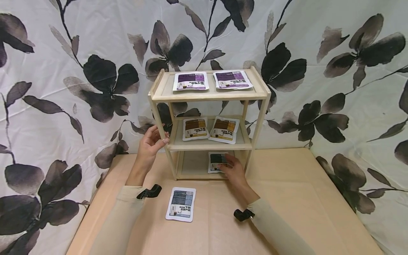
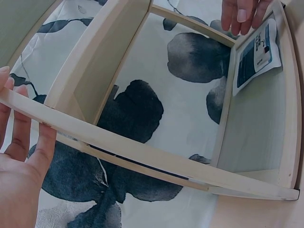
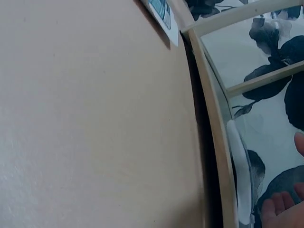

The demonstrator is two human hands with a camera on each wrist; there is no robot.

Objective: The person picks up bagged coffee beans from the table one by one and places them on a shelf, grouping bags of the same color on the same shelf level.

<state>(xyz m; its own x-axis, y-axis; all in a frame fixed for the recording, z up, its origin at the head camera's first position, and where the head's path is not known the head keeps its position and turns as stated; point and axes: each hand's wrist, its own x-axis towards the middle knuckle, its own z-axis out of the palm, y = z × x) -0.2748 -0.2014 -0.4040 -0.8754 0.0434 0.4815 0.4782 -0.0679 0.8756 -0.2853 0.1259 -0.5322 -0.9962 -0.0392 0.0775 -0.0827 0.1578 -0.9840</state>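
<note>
A small three-tier wooden shelf (image 1: 210,147) stands on the table. My left hand (image 1: 151,143) grips its left front post beside the middle tier; the left wrist view shows the fingers around that post (image 2: 128,135). On the bottom tier, toward the right, lies a dark-labelled flat pouch (image 1: 214,163). Just at its right side is my right hand (image 1: 235,171), fingers loosely extended and overlapping the pouch's edge in the head view. From the right wrist, the fingers (image 3: 280,209) look apart from the pouch (image 3: 242,175). Contact is unclear.
A blue-grey-labelled pouch (image 1: 181,204) lies on the table in front of the shelf. Two purple-labelled pouches (image 1: 191,81) lie on the top tier, and two brown-and-yellow pouches (image 1: 196,129) on the middle one. Floral cloth (image 1: 105,32) hangs close behind.
</note>
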